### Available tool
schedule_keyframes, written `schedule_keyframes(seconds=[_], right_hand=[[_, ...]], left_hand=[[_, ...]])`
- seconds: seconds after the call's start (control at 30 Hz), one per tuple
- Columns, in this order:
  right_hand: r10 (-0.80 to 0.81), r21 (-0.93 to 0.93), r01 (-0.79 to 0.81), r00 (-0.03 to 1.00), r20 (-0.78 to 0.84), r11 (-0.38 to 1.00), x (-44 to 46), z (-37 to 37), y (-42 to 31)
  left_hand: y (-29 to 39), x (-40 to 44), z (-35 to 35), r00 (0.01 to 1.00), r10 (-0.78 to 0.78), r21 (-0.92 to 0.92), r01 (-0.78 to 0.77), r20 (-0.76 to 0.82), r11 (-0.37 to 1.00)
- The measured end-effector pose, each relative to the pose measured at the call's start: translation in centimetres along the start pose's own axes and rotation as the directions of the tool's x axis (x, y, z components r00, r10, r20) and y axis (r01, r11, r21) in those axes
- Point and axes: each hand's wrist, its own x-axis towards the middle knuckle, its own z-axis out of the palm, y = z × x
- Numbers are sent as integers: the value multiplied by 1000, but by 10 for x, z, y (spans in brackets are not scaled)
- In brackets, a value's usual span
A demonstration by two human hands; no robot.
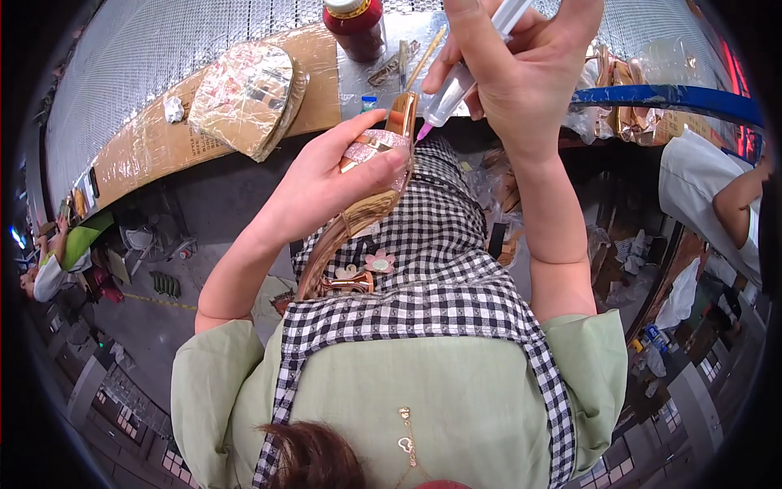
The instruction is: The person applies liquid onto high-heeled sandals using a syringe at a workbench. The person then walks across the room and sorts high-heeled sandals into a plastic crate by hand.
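Note:
My left hand is wrapped round a shiny rose-gold shoe piece with a pink glittery part under the thumb. In my right hand is a clear syringe, pointing down and to the left. Its pink tip is at or very near the upper right edge of the shoe piece; whether they touch I cannot tell. Below my left hand, a second metallic piece lies against the black-and-white checked apron, beside a pink flower.
A dark red jar with a yellow lid stands on the worktable. Stacked wrapped pieces lie on cardboard at the left. A thin stick is behind the shoe piece. A blue bar crosses at right. Other people are at both sides.

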Motion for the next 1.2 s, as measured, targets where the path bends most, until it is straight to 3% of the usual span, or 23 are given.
schedule_keyframes(seconds=[0.27, 0.43, 0.57, 0.63, 0.83, 1.03, 1.2], right_hand=[[-3, 17, 4, 999, -38, 1000, -3, 2, -1], [9, 114, -9, 1000, 4, 993, -7, 1, 2], [19, 91, -18, 1000, -15, 996, -5, 0, 2], [-1, -57, -2, 999, -53, 998, -4, -3, 2], [-30, 72, 33, 998, -49, 997, -6, 3, 3], [11, 48, -11, 1000, -5, 999, -8, 5, 2], [-10, 43, 10, 1000, -8, 999, -4, 2, 5]], left_hand=[[0, -2, 1, 998, -57, -36, 57, -22, 998], [-6, -1, 4, 998, 12, -67, -16, -56, 998], [-7, -1, 3, 999, 4, -69, -7, -48, 998], [-8, -1, 2, 999, 8, -48, -10, -40, 999], [-7, -4, 1, 998, -60, -69, 59, -13, 996], [-10, -3, 1, 998, 25, -22, -26, -53, 999], [-11, -3, 0, 1000, 2, -28, -3, -26, 1000]])
